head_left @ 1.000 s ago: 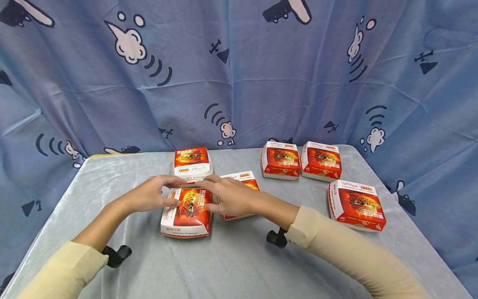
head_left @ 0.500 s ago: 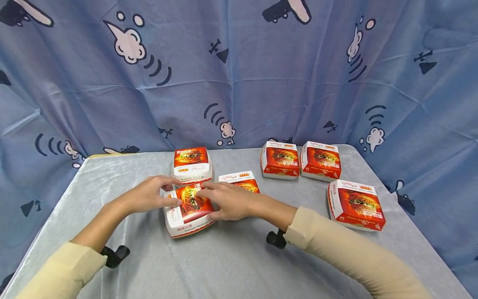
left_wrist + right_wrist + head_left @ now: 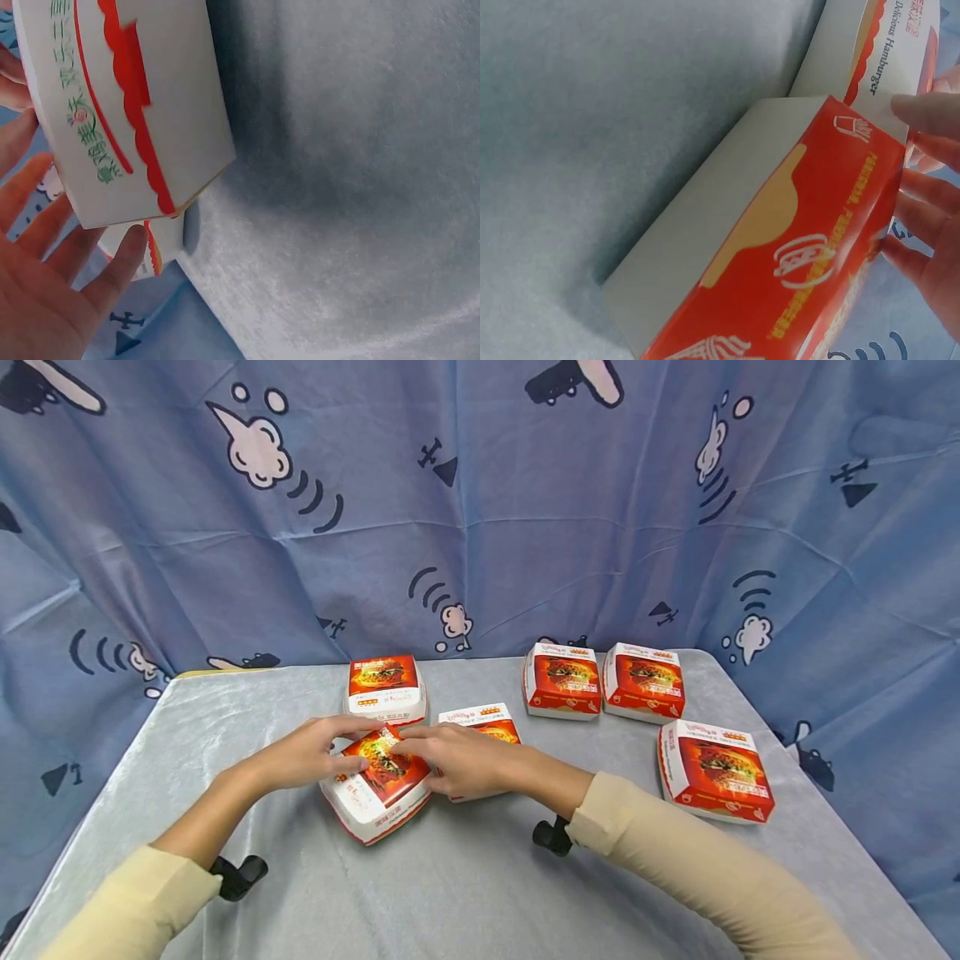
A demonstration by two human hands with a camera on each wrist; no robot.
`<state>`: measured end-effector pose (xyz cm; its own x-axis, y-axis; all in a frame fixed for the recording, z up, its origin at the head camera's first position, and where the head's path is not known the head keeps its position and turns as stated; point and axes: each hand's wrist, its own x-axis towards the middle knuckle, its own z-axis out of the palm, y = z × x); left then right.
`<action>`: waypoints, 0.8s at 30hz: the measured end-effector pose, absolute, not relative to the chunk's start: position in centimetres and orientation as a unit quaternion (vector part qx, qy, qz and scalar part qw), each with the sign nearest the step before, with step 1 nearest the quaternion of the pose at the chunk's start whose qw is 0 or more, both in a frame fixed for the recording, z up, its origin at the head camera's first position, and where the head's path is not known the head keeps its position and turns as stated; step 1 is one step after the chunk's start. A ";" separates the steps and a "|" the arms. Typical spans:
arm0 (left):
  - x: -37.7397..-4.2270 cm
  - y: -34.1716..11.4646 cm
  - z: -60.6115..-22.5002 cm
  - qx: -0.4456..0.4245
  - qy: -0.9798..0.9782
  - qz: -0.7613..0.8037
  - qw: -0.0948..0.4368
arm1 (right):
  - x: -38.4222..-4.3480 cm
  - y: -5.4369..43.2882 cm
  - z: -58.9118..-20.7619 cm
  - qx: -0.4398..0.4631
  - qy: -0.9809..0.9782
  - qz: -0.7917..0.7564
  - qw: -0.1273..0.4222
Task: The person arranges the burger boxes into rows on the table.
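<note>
A red and white hamburger box (image 3: 375, 789) sits turned at an angle at the table's left middle, one corner towards me. My left hand (image 3: 303, 753) holds its left part, thumb over the top and fingers at the far edge. At its right side my right hand (image 3: 465, 760) holds it, with the thumb at the corner beside the "Delicious Hamburger" print in the right wrist view. A second hamburger box (image 3: 487, 718) lies just right, partly hidden by my right hand. Behind stands another hamburger box (image 3: 386, 689), close to the left fingers.
Two hamburger boxes stand side by side at the back right, one (image 3: 562, 681) left of the other (image 3: 645, 683). A further box (image 3: 716, 772) lies near the right edge. Grey cloth covers the table (image 3: 480, 893); a blue patterned curtain (image 3: 480, 568) hangs behind it.
Between my hands the held hamburger box has turned counterclockwise, so its printed front side now faces front right. The other boxes have stayed put.
</note>
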<state>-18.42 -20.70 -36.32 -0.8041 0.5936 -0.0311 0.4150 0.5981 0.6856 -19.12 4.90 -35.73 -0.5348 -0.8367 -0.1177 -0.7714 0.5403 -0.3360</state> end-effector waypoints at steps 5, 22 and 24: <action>-18.4 -20.9 -36.3 0.297 0.875 0.355 0.141 | -19.2 4.9 -35.7 -0.460 0.867 -0.130 0.138; -18.4 -21.7 -36.4 0.271 0.892 0.337 0.136 | -18.3 5.3 -35.2 -0.426 0.890 -0.129 0.103; -18.4 -21.8 -36.3 0.273 0.889 0.340 0.138 | -18.2 5.2 -35.3 -0.430 0.889 -0.122 0.103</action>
<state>-18.42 -21.78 -36.29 -0.8127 0.5794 -0.0607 0.3912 0.6200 0.6802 -18.17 5.25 -35.32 -0.6085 -0.7897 -0.0778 -0.7398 0.6000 -0.3045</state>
